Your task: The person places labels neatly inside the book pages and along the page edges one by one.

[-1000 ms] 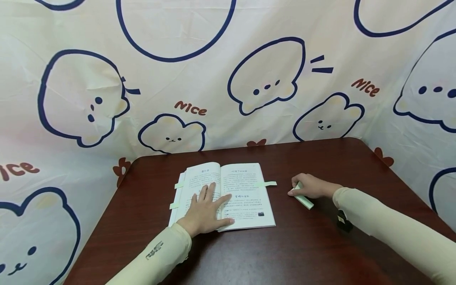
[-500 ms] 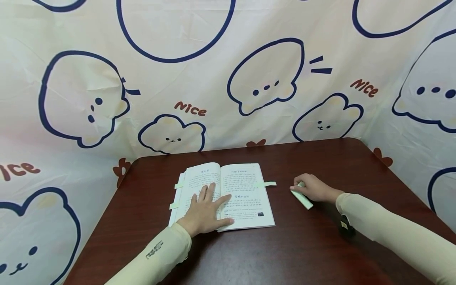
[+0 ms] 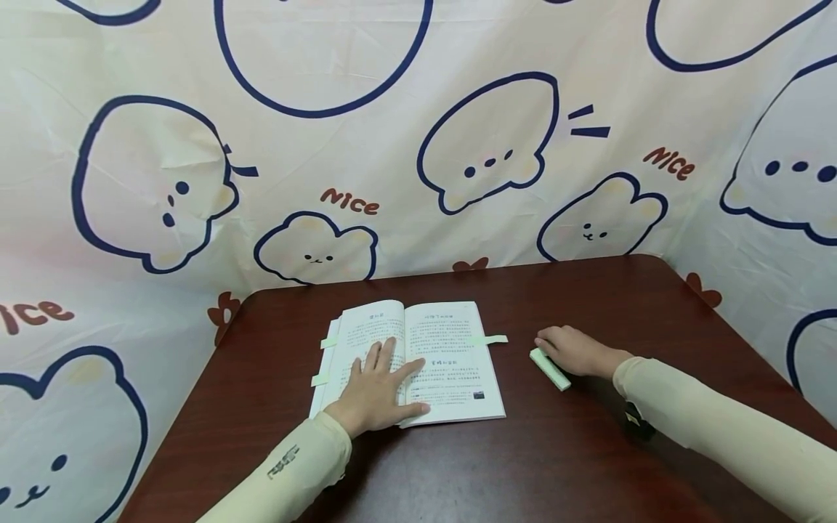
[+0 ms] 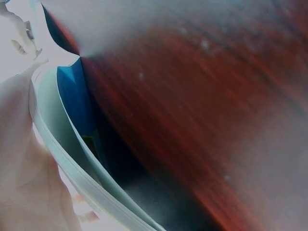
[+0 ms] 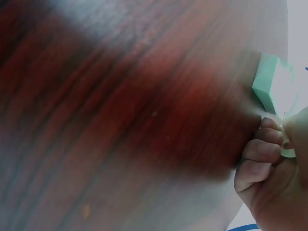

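An open book lies on the dark wood table, with lines of print across both pages. My left hand rests spread over its left page and middle fold, thumb reaching onto the right page. Seen from the left wrist, the book's curved pages rise beside the palm. To the book's right, my right hand holds a pale green pad of sticky notes, fingers curled at its far side. In the right wrist view one end of the pad sticks out past the curled fingers.
A pale green sticky strip juts from the book's right edge. Two more strips, an upper tab and a lower tab, stick out on the left. Behind the table hangs a cloth with cartoon drawings.
My right hand has shifted slightly right, and the pad has turned so that its long side shows in front of the fingers. My left hand and the book stay put.
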### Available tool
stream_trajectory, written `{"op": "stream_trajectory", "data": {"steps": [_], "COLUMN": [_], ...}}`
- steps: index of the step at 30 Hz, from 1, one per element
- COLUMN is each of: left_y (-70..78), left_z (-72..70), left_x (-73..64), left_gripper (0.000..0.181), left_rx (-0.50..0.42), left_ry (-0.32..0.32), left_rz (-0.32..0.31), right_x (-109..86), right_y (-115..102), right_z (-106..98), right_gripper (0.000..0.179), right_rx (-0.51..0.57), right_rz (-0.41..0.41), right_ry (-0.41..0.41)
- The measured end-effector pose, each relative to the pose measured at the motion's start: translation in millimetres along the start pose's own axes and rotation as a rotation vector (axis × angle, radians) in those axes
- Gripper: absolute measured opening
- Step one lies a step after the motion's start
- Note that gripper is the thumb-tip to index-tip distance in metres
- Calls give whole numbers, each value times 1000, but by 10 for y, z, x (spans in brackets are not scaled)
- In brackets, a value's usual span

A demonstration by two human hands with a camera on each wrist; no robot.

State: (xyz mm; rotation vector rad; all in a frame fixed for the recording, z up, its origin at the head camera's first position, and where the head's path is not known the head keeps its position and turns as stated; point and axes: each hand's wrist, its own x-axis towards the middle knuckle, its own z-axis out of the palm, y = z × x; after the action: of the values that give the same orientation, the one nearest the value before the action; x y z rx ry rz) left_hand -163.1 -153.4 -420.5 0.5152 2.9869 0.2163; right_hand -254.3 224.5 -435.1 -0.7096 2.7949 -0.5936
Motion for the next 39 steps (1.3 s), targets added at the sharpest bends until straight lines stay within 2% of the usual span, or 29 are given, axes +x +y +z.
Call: {"op": "stream_trajectory", "data": {"steps": [4,6,9,11,15,20,22,27,33,39], "left_y": [-5,-9,-15,-17,-19,-22,-18,-17,-18,-10], "left_z": [11,14,17,17,22,36,32,21,1,9], "left_x": [2,4,9,8,9,15,13,14,7,4], "left_gripper": [79,79,79,79,79,79,79,80,79,79], "left_rx": [-2,0,2,7,4,4,11,9,8,10], "left_ry": [0,-1,5,3,2,5,2,4,0,0], "left_rz": [1,1,4,2,3,4,1,3,3,0], "right_x": [4,5,1,-5,-17,-29,-33,-41,-51,-71], "right_y": [-7,1,26,49,92,103,94,64,27,-26], "right_z": [-2,-5,-18,-29,-44,-40,-34,-16,-15,-35], "right_gripper": [45,46,38,40,40,40,42,43,40,39], "right_rx": [-5,19,103,157,197,173,160,79,-40,-60], "right_rz": [71,67,8,-54,-112,-125,-102,-52,-34,-15], "right_ry": [-21,-30,-35,-34,-22,-3,-2,5,21,19]}}
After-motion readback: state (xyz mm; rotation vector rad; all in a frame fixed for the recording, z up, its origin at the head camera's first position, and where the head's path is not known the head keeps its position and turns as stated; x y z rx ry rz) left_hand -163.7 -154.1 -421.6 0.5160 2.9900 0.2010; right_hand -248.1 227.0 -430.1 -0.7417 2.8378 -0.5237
